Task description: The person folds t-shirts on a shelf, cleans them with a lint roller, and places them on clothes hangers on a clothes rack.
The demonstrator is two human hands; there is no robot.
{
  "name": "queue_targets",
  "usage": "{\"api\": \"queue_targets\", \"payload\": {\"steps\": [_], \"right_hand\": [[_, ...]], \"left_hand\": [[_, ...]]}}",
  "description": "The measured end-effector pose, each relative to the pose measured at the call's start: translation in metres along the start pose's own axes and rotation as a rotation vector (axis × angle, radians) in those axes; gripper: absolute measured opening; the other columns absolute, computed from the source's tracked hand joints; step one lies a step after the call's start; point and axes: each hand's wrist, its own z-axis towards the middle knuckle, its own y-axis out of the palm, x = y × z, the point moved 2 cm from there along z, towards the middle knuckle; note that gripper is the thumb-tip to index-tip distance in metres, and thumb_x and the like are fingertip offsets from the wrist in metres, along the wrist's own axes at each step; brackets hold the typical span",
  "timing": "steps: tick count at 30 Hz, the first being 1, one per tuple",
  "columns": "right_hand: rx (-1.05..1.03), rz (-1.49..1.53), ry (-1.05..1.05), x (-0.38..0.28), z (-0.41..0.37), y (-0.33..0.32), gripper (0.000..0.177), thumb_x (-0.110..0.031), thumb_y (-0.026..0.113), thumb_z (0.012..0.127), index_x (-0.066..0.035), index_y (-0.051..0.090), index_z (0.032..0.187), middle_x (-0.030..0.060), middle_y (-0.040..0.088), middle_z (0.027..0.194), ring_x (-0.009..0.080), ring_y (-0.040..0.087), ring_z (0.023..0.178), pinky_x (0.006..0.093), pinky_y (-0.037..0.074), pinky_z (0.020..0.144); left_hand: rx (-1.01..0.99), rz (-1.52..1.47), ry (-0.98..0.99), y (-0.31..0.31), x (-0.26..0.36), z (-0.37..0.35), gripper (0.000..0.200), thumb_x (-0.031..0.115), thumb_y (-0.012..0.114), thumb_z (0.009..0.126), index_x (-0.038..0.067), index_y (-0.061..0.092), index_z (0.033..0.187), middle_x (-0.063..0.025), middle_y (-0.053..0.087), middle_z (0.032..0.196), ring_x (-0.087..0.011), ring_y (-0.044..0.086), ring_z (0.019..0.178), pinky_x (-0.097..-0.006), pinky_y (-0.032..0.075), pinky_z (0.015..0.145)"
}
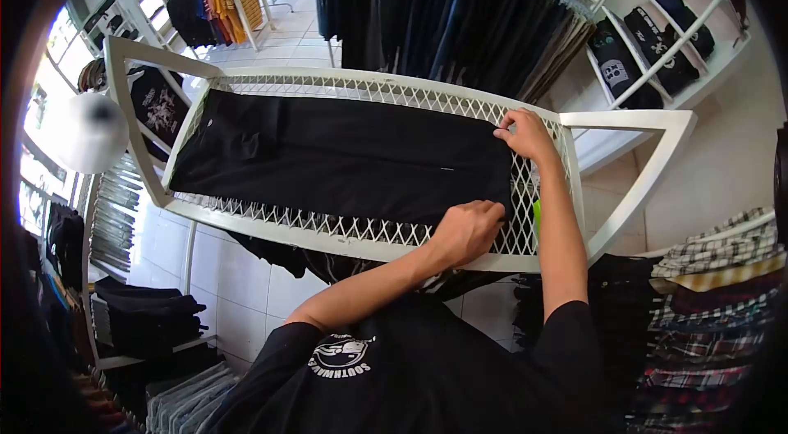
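A pair of black trousers (345, 155), folded into a long flat strip, lies across the white mesh top of a metal rack (521, 212). A small white mark shows near its left end and a thin white line near its right part. My left hand (469, 233) is closed at the near right corner of the trousers, fingers curled over the cloth. At the far right corner, my right hand (525, 136) pinches the edge of the fabric between thumb and fingers. The cloth looks mostly flat, with some creases toward the left.
Behind the rack, dark trousers (410, 15) hang in a dense row. Caps (657, 44) sit on a shelf at right, above folded plaid shirts (706, 327). A white round object (90, 134) stands left of the rack. Dark folded clothes (148, 315) are stacked at lower left.
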Motion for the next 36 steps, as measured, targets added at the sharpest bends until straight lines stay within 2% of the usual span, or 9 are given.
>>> {"api": "queue_targets", "payload": {"steps": [3, 8, 12, 16, 22, 26, 27, 30, 36], "right_hand": [[-0.163, 0.156, 0.195, -0.007, 0.006, -0.012, 0.023, -0.027, 0.080, 0.085, -0.006, 0.071, 0.089, 0.0156, 0.073, 0.098, 0.0372, 0.068, 0.090, 0.0434, 0.053, 0.083], [-0.207, 0.851, 0.088, -0.066, 0.043, -0.039, 0.019, -0.012, 0.061, 0.093, -0.007, 0.068, 0.110, 0.0011, 0.068, 0.080, 0.0053, 0.059, 0.066, 0.0229, 0.044, 0.056], [-0.457, 1.287, 0.082, -0.136, 0.090, -0.043, 0.034, -0.028, 0.052, 0.100, -0.003, 0.068, 0.118, 0.0050, 0.073, 0.096, 0.0105, 0.061, 0.058, 0.0209, 0.044, 0.050], [-0.475, 1.061, -0.158, -0.249, 0.132, -0.031, 0.031, -0.014, 0.067, 0.094, -0.002, 0.065, 0.123, 0.0079, 0.075, 0.110, 0.0076, 0.065, 0.066, 0.0175, 0.045, 0.052], [-0.447, 0.786, -0.542, -0.380, 0.223, 0.054, 0.017, -0.024, 0.071, 0.098, -0.007, 0.072, 0.098, -0.0083, 0.063, 0.081, 0.0003, 0.051, 0.070, 0.0203, 0.038, 0.059], [-0.477, 0.896, -0.437, -0.461, 0.257, 0.122, 0.029, -0.028, 0.065, 0.102, 0.000, 0.068, 0.105, 0.0000, 0.068, 0.086, 0.0069, 0.059, 0.078, 0.0252, 0.049, 0.072], [-0.478, 0.904, -0.376, -0.478, 0.255, 0.133, 0.030, -0.030, 0.064, 0.102, 0.000, 0.068, 0.104, 0.0026, 0.069, 0.086, 0.0070, 0.060, 0.080, 0.0261, 0.049, 0.072], [-0.171, 0.584, -0.420, -0.508, 0.262, 0.179, 0.038, -0.040, 0.062, 0.100, -0.002, 0.067, 0.106, 0.0175, 0.073, 0.091, 0.0338, 0.071, 0.084, 0.0425, 0.053, 0.078], [0.024, 0.353, -0.334, -0.512, 0.244, 0.220, 0.046, -0.048, 0.054, 0.101, -0.004, 0.067, 0.105, 0.0254, 0.072, 0.101, 0.0462, 0.067, 0.100, 0.0524, 0.052, 0.084]], "left_hand": [[0.158, -0.340, -0.228, -0.044, 0.000, -0.002, 0.020, 0.012, 0.073, 0.088, 0.001, 0.066, 0.103, -0.0169, 0.074, 0.098, -0.0290, 0.073, 0.073, -0.0353, 0.058, 0.067], [0.496, -0.794, -0.430, -0.118, -0.033, -0.033, 0.015, -0.001, 0.067, 0.085, -0.002, 0.052, 0.084, -0.0162, 0.073, 0.099, -0.0090, 0.066, 0.085, -0.0277, 0.054, 0.071], [0.762, -0.984, -0.350, -0.193, -0.062, -0.065, 0.013, -0.006, 0.058, 0.087, 0.000, 0.048, 0.082, -0.0170, 0.072, 0.106, -0.0083, 0.059, 0.084, -0.0248, 0.049, 0.076], [1.002, -0.831, -0.405, -0.263, -0.100, -0.116, 0.014, -0.007, 0.058, 0.086, 0.001, 0.048, 0.080, -0.0174, 0.072, 0.107, -0.0087, 0.059, 0.085, -0.0243, 0.048, 0.078], [1.257, -0.526, -0.529, -0.340, -0.145, -0.195, 0.015, -0.005, 0.058, 0.086, 0.002, 0.049, 0.077, -0.0187, 0.074, 0.104, -0.0066, 0.059, 0.079, -0.0217, 0.047, 0.072], [1.310, -0.012, -0.873, -0.381, -0.145, -0.231, 0.011, 0.002, 0.060, 0.090, -0.002, 0.055, 0.081, -0.0117, 0.072, 0.083, -0.0080, 0.064, 0.081, -0.0258, 0.050, 0.070], [1.278, 0.101, -0.984, -0.390, -0.142, -0.234, 0.014, 0.007, 0.062, 0.093, -0.003, 0.057, 0.085, -0.0162, 0.072, 0.087, -0.0190, 0.069, 0.078, -0.0315, 0.053, 0.070], [1.178, 0.723, -0.859, -0.391, -0.165, -0.251, 0.018, 0.013, 0.063, 0.096, -0.003, 0.059, 0.089, -0.0207, 0.071, 0.093, -0.0336, 0.070, 0.080, -0.0398, 0.054, 0.070], [1.046, 0.739, -1.060, -0.375, -0.193, -0.258, 0.025, 0.022, 0.060, 0.101, -0.002, 0.063, 0.102, -0.0226, 0.069, 0.099, -0.0411, 0.067, 0.083, -0.0486, 0.053, 0.077]]}}
